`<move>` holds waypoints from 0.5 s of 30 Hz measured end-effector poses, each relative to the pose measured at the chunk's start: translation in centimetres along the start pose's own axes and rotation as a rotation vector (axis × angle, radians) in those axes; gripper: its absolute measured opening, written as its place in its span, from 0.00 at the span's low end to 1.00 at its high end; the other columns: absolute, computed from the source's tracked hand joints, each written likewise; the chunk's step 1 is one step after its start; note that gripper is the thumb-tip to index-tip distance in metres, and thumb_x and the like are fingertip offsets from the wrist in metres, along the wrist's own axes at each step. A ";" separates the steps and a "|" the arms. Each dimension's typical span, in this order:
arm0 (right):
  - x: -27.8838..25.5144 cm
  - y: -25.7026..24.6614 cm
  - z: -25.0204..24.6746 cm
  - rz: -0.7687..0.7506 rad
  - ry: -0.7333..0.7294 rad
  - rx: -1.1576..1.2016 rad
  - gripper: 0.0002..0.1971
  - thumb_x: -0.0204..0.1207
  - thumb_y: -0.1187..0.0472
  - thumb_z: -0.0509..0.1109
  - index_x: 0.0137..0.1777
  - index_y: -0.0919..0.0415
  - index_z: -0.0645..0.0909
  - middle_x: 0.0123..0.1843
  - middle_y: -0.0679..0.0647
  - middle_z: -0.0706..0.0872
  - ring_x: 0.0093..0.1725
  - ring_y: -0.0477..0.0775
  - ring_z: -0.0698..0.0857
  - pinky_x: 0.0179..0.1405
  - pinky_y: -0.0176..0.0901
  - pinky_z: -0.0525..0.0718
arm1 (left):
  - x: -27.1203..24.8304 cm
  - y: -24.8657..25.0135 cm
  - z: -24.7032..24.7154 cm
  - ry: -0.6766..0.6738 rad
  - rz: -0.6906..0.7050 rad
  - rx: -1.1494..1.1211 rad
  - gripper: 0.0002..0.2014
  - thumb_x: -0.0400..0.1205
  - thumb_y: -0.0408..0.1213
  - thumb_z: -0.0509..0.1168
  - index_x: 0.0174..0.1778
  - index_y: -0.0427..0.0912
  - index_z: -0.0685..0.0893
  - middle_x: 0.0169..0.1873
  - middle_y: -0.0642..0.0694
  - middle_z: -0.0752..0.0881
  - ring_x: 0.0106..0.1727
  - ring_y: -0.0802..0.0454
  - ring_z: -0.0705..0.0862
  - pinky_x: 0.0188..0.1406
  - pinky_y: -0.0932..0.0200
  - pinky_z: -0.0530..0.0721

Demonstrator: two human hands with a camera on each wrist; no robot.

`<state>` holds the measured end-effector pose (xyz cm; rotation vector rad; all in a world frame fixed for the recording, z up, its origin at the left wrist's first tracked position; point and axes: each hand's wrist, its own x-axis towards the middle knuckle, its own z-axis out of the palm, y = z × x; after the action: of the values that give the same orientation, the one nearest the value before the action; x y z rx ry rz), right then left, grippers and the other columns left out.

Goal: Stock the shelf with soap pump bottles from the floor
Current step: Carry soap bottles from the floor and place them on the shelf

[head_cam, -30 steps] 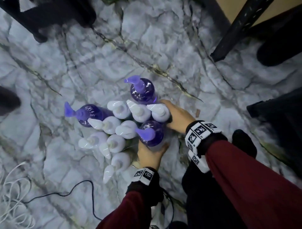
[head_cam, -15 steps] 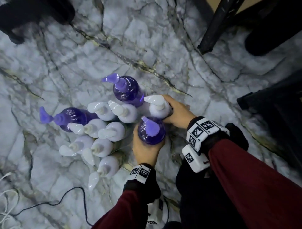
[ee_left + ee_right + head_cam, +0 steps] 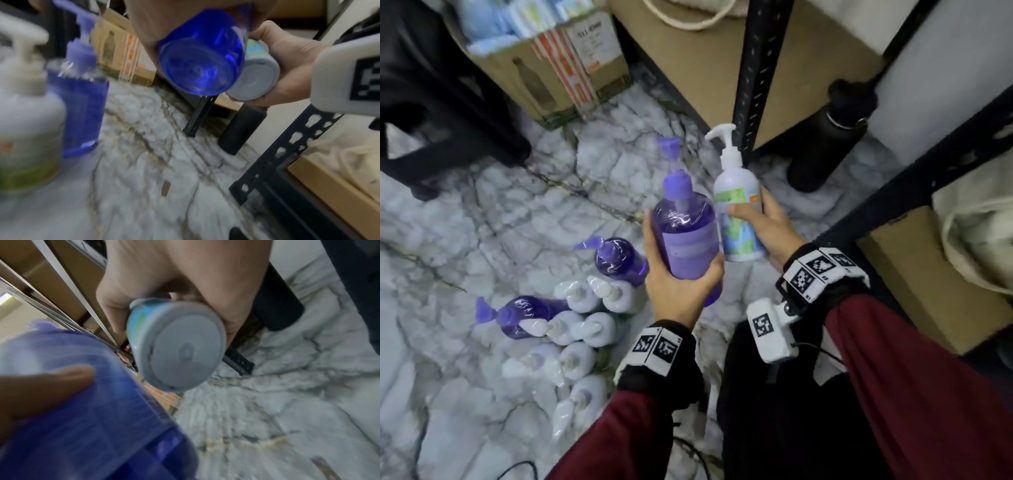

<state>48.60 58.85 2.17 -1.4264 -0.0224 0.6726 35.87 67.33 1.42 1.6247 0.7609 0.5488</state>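
marble-patterned floor (image 3: 482, 212) fills the frame's left, with more bottles (image 3: 582, 329) clustered at lower left. at centre, the left hand (image 3: 678, 291) wraps its fingers round a purple bottle (image 3: 686, 236); the right hand (image 3: 770, 226) curls round a white bottle (image 3: 739, 212) beside it. both look full, smooth, likely slippery; holding mid-body seems safest. shelf post (image 3: 753, 68) stands just behind.

Storeroom or shop backroom; black slotted-steel shelving (image 3: 751, 78); cardboard stock box (image 3: 558, 68); soap pump bottles (image 3: 585, 329) clustered on marble-pattern floor (image 3: 482, 212)
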 end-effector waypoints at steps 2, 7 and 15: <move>-1.4 -3.3 0.0 -0.098 -0.012 0.029 0.26 0.68 0.63 0.72 0.66 0.49 0.73 0.50 0.52 0.85 0.45 0.49 0.85 0.48 0.43 0.86 | 0.1 2.7 0.0 -0.048 0.088 -0.041 0.52 0.61 0.46 0.76 0.76 0.69 0.53 0.57 0.88 0.72 0.59 0.80 0.78 0.61 0.74 0.76; -6.3 -11.6 -0.1 -0.293 0.031 0.076 0.33 0.78 0.71 0.66 0.79 0.49 0.61 0.55 0.45 0.83 0.45 0.42 0.85 0.45 0.34 0.86 | -0.1 10.8 -0.6 -0.100 0.253 -0.126 0.53 0.60 0.50 0.74 0.78 0.66 0.52 0.57 0.90 0.71 0.59 0.81 0.77 0.56 0.79 0.73; -17.8 -24.2 0.1 -0.560 0.023 -0.085 0.30 0.77 0.72 0.68 0.74 0.48 0.64 0.54 0.45 0.82 0.43 0.39 0.85 0.47 0.33 0.86 | -3.5 25.0 -2.5 -0.160 0.494 -0.184 0.52 0.58 0.53 0.73 0.79 0.64 0.55 0.51 0.93 0.70 0.53 0.87 0.75 0.49 0.88 0.68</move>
<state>44.03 51.25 30.88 -1.4206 -0.4209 0.1934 36.16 64.25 26.64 1.6613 0.1770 0.8007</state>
